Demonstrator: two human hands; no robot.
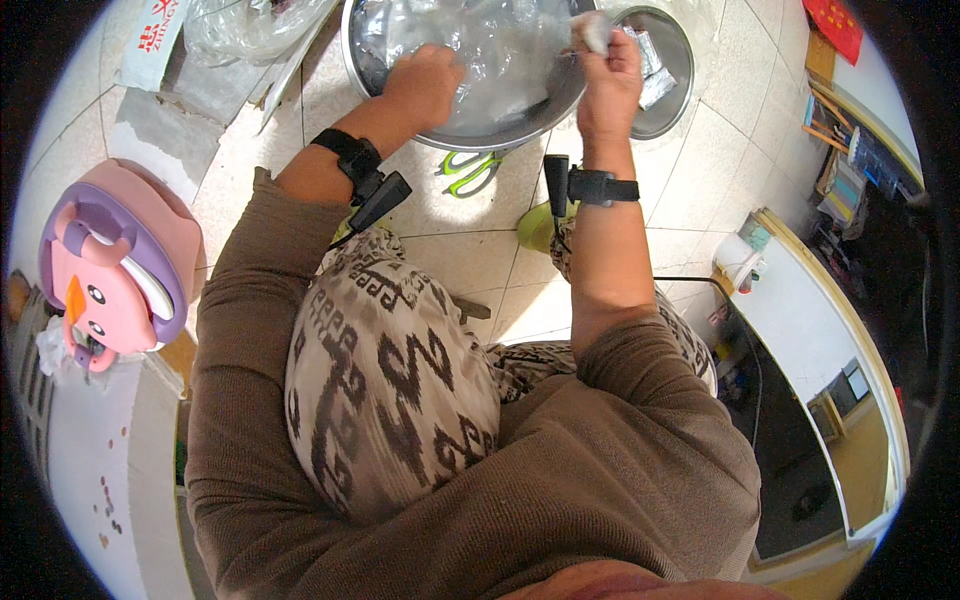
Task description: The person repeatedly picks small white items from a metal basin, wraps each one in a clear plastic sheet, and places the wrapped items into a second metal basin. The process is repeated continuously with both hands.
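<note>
A large metal basin (pixel 501 142) stands on the floor before me, with crumpled clear plastic (pixel 480 56) inside. My left hand (pixel 426 84) reaches over its near left rim, the fingertips turned down towards the plastic; whether they grip anything is hidden. At the basin's right rim my right hand (pixel 611 86) is raised, pinching a small whitish object (pixel 597 34) that is too blurred to name. Close behind that hand sits a smaller metal bowl (pixel 679 105) holding silvery packets (pixel 658 86). Scissors with green handles (pixel 471 176) lie under the basin's near edge, blades hidden.
Clear plastic wrapping (pixel 240 37) and torn grey cardboard (pixel 172 127) lie on the tiles at upper left. A pink and purple child's potty seat (pixel 120 262) stands at the left. On the right is a white-topped piece of furniture (pixel 802 322). A black cable (pixel 690 279) runs beside my right arm.
</note>
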